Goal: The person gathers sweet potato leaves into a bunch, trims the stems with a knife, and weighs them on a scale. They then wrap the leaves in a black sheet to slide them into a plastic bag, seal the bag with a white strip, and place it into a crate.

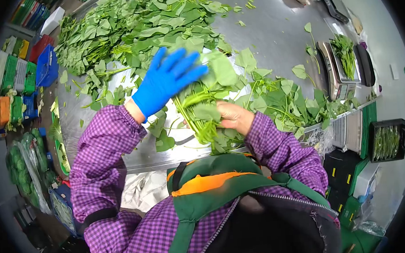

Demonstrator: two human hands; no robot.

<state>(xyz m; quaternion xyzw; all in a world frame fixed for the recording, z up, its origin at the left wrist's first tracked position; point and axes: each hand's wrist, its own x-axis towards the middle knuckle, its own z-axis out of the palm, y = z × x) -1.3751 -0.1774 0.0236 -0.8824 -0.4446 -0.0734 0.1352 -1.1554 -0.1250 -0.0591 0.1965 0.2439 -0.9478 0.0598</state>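
Observation:
My right hand [232,115], bare, grips a bunch of leafy greens [202,119] by the stems, close over the table's front edge. The stem ends point down toward my apron and the broad leaves point away. My left hand [168,79], in a blue glove, is open with its fingers stretched out beside the upper leaves of the bunch. Its fingertips are a little blurred. Loose leaves and stems [275,98] lie to the right of my right hand.
A large heap of leafy greens [144,27] covers the far left of the metal table [271,32]. On the right stands a scale [333,75] with greens on its plate. Stacked coloured crates [13,69] stand at the left, and a black crate [386,139] is at the right.

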